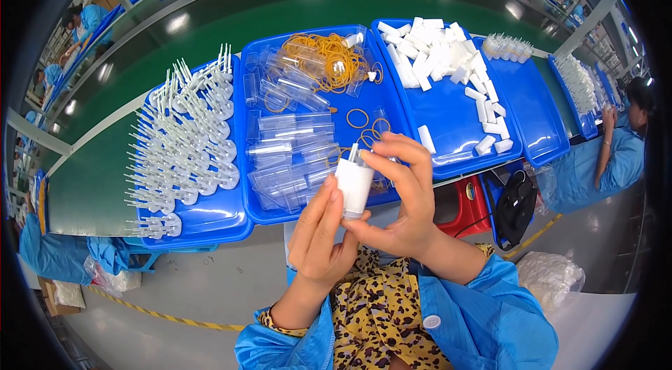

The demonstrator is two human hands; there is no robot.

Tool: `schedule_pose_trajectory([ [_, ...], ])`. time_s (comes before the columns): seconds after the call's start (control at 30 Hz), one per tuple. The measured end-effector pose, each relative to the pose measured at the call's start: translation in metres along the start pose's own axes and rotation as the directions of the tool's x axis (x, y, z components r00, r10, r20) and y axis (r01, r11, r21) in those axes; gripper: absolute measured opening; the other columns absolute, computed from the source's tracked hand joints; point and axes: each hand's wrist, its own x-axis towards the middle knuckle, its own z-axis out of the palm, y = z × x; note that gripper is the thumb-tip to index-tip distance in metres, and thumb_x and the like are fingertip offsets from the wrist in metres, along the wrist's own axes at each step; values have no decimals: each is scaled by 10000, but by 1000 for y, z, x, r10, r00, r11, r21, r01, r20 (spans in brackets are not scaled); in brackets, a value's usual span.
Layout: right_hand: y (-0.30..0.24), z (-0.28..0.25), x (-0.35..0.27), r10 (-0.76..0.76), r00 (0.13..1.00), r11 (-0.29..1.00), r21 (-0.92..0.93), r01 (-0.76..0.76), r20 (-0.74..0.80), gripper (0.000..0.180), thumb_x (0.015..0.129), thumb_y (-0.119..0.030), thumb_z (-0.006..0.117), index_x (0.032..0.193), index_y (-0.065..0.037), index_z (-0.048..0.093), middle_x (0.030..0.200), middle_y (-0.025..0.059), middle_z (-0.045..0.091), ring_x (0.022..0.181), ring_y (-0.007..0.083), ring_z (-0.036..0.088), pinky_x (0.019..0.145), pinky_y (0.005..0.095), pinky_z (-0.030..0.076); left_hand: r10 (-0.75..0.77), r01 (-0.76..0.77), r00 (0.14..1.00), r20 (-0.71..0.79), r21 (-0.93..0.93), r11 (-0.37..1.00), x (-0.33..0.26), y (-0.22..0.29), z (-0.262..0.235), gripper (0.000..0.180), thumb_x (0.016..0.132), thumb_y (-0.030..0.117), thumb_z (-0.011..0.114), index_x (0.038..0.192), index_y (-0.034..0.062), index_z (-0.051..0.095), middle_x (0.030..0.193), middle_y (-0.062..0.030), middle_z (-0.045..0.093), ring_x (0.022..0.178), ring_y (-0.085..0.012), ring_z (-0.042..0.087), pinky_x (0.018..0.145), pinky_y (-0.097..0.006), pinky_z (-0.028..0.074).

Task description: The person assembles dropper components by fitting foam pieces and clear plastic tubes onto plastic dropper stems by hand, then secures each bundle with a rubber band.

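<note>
Between my hands, just in front of the near edge of the middle blue tray, is a white cylinder with a narrow clear tip on top and a clear rim at the bottom. My left hand has its fingers closed against the cylinder's left side. My right hand reaches round from the right, with a finger at the narrow tip and the thumb by the bottom rim. Behind the cylinder, the tray holds clear plastic tubes and tangled yellow rubber bands.
On the left, a blue tray carries many white-stemmed clear parts. White cylinders or blocks lie in the right-hand tray. Beyond runs a green conveyor belt. A red stool stands under the trays; a co-worker sits at right.
</note>
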Motion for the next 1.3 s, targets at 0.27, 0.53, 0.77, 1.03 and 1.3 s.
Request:
schedule_pose_trajectory([
  [0.27, 11, -28, 14, 91, 966, 969, 203, -142, 240, 800, 605, -263, 870, 1295, -22, 545, 1210, 148, 520, 1103, 283, 520, 918, 364, 446, -175, 171, 984, -39, -95, 981, 3, -1, -5, 566, 685, -7, 812, 1198, -78, 584, 1189, -279, 596, 1082, -379, 623, 860, -392, 546],
  [0.53, 0, -14, 12, 121, 978, 951, 262, -163, 167, 612, 701, -187, 811, 1243, -13, 586, 1083, 145, 576, 955, 248, 583, 797, 320, 484, -130, 128, 991, -21, -94, 987, 1, 0, -6, 584, 711, -18, 786, 1248, -62, 562, 1217, -270, 582, 1105, -376, 611, 888, -388, 532],
  [0.77, 3, -1, 5, 297, 953, 753, 599, -272, 60, 228, 788, 4, 705, 1010, -3, 654, 1061, 117, 558, 998, 203, 557, 875, 316, 445, -156, 164, 986, 54, -187, 969, 0, 4, -7, 574, 748, -24, 758, 1271, -84, 530, 1224, -288, 573, 1121, -360, 600, 848, -374, 563],
  [1.03, -6, 3, 0, 260, 961, 829, 487, -273, 96, 499, 696, -106, 802, 1133, -15, 577, 1159, 150, 499, 1084, 253, 512, 918, 362, 427, -239, 247, 969, 64, -279, 928, 1, 8, -6, 604, 763, -9, 761, 1297, -99, 495, 1226, -290, 568, 1116, -335, 598, 825, -358, 581],
  [1.3, -7, 2, 3, 70, 997, 989, 126, -74, 34, 664, 586, -163, 833, 1158, -7, 533, 1221, 153, 416, 1191, 312, 451, 1009, 419, 385, -103, 104, 994, 19, -70, 992, 3, 10, -5, 593, 744, -8, 781, 1270, -101, 524, 1169, -269, 619, 1064, -349, 631, 835, -408, 552],
])
